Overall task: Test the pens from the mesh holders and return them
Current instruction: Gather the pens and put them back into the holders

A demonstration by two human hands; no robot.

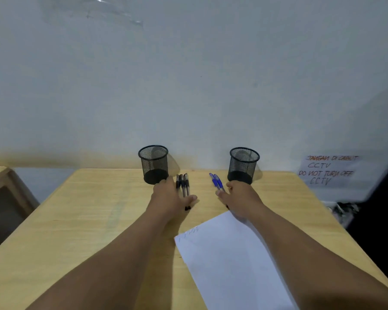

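Two black mesh holders stand at the table's far edge, the left holder (154, 164) and the right holder (243, 165); both look empty. Three black pens (182, 183) lie side by side just right of the left holder. My left hand (168, 195) rests palm down on them, thumb across their lower ends, tips showing below the thumb. Two blue pens (216, 181) lie left of the right holder. My right hand (240, 193) covers their near ends, thumb on them. A white sheet of paper (229, 260) with a few pen marks lies near me.
The wooden table (87, 220) stands against a pale wall. A handwritten CCTV notice (327, 170) hangs at the right. Another piece of wooden furniture (2, 189) sits to the left, and a dark object (381, 198) at the right edge.
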